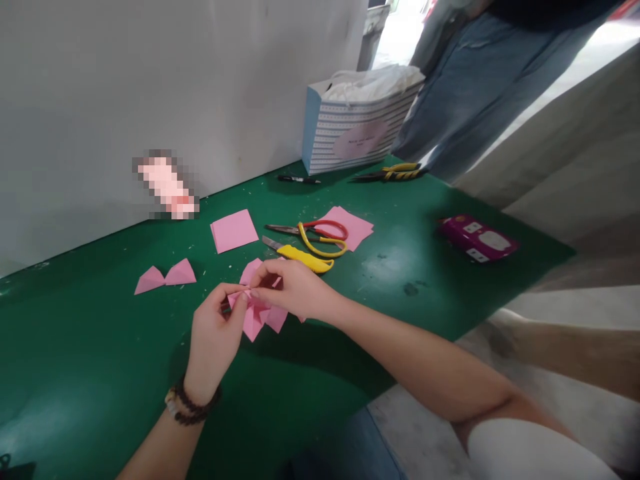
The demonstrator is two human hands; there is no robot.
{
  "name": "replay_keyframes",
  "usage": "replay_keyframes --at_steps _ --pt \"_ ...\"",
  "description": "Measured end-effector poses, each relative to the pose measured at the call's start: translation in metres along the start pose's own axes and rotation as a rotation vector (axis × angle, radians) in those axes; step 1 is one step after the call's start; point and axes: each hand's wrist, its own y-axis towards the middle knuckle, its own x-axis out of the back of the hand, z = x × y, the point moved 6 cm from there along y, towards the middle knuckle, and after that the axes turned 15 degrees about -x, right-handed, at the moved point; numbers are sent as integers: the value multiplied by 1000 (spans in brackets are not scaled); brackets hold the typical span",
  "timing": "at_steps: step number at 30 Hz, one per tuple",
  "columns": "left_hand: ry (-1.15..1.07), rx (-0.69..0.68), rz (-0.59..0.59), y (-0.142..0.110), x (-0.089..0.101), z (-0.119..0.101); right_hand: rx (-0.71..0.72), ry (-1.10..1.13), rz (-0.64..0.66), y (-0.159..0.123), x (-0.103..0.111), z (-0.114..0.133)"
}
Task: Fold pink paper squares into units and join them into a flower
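Note:
Both of my hands meet over a folded pink paper piece (255, 319) with several pointed petals. My left hand (216, 328), with dark beads at the wrist, pinches its left side between thumb and index finger. My right hand (295, 285) pinches it from the right, close to the left fingertips. The fingers cover part of the folds. To the left lies a pink paper bow (166, 275). Just beyond my right hand are a yellow utility knife (305, 257) with its blade out and scissors (320, 233) with red and yellow handles.
Pink paper squares (234, 231) and another stack (357, 230) lie on the green table (90, 347). Farther back are a black pen (299, 179), yellow-black pliers (395, 173) and a striped paper bag (360, 127). A purple case (480, 239) sits right. A person in jeans (490, 73) stands behind.

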Motion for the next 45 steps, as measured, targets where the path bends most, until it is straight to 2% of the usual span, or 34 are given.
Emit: replay_keyframes --at_steps 6,10,13,19,26,32,38,45 --pt "-5 23 3 -2 0 2 106 -263 -128 -4 -1 7" --pt "-56 14 1 -1 -2 4 121 -335 -186 -6 -4 7" --pt "-16 8 0 -1 -1 4 115 -341 -173 -6 -5 6" --pt "78 -3 18 0 1 4 79 -264 -64 -4 -4 5" --pt "122 -48 49 1 0 0 68 -289 -133 -5 -5 5" --pt "180 -81 82 -1 -3 1 17 -269 -22 -4 -6 1" --pt "81 -27 68 0 -4 1 30 -268 -88 -5 -3 4" --pt "-354 143 138 0 -9 7 71 -132 -261 -7 6 5"
